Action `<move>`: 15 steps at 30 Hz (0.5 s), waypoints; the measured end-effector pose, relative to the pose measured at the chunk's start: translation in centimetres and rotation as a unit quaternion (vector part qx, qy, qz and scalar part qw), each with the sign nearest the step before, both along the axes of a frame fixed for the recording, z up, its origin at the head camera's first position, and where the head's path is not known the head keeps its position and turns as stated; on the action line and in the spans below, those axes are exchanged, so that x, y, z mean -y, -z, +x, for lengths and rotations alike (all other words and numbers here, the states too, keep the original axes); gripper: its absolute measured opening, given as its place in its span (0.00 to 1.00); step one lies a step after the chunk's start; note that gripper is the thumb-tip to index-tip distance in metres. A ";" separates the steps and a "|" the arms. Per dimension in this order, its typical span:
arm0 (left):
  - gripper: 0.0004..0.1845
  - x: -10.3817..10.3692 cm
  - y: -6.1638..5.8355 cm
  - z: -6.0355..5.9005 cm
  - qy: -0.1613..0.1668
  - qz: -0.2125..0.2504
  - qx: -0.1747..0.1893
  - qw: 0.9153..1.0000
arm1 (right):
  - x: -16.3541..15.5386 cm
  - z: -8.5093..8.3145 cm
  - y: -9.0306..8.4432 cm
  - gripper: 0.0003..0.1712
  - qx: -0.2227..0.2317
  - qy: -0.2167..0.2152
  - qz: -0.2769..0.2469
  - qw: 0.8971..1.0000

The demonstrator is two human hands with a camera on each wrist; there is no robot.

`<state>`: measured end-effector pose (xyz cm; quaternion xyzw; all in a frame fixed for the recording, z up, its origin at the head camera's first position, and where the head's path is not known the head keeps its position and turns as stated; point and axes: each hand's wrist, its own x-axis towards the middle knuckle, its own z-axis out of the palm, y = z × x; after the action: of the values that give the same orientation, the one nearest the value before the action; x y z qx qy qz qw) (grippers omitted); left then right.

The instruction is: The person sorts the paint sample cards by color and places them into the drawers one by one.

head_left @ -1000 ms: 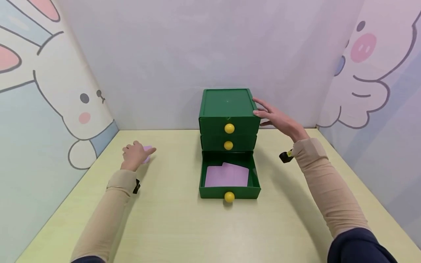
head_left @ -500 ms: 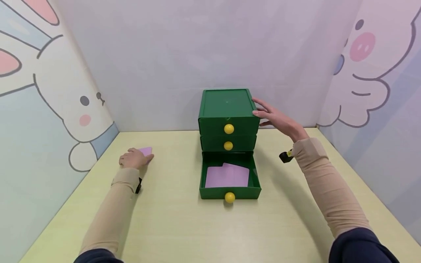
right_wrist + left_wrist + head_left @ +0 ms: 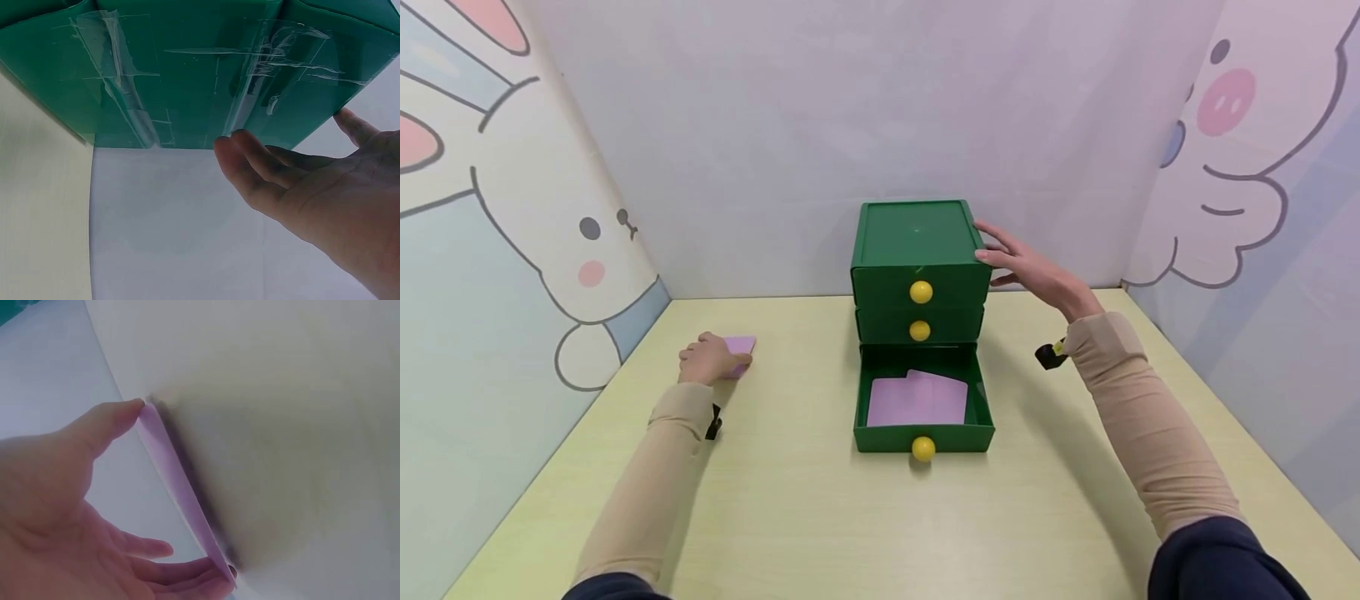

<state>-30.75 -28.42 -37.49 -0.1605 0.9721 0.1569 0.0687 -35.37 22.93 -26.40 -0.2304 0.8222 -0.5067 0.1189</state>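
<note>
At the near edge of the chest, bottom drawer [image 3: 922,417] is pulled out with two purple cards [image 3: 917,401] lying flat inside. Left of it, left hand [image 3: 706,360] pinches another purple card [image 3: 178,487] by its edges between thumb and fingers, on the table [image 3: 820,500]. Further back, right hand [image 3: 1030,271] is flat, fingers straight against the green drawer chest [image 3: 917,242] side, steadying it. Looks like the pick-up step; next move calls for carrying the card over the drawer and laying it flat.
</note>
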 end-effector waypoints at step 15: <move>0.49 -0.9 -2.1 0.9 0.160 0.078 -0.033 0.983 | -0.1 -0.2 0.0 0.39 0.004 -0.001 0.007 1.000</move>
<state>-29.87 -27.56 -35.43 0.0088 0.9717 0.2244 0.0729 -35.58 23.07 -26.39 -0.2284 0.8250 -0.5019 0.1241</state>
